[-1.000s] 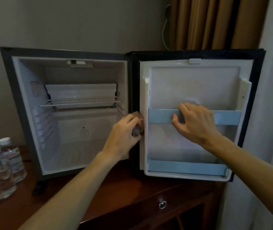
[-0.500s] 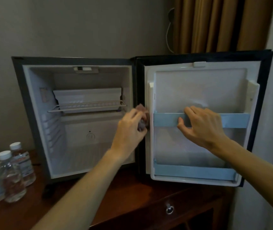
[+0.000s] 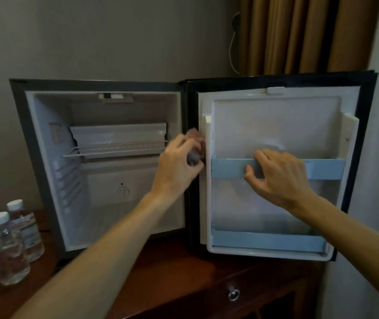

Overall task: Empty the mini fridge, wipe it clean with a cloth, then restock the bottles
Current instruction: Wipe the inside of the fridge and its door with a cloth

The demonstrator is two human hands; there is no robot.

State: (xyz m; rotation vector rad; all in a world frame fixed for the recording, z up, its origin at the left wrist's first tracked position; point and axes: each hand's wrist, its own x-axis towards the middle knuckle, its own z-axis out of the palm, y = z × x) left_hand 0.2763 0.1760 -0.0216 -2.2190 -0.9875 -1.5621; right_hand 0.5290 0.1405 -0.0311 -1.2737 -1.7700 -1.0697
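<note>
Two hands at work: the left hand [image 3: 179, 162] clutches a bunched cloth [image 3: 195, 146] against the hinge-side edge of the open door [image 3: 276, 125], while the right hand [image 3: 280, 176] grips the upper blue door rail [image 3: 322, 168] to steady it. Emptying looks done, since the mini fridge [image 3: 105, 107] cavity holds only its wire shelf [image 3: 115, 149]. Wiping is underway. Restocking remains: the bottles [image 3: 9, 245] wait at the worktop's [image 3: 172, 268] left edge.
</note>
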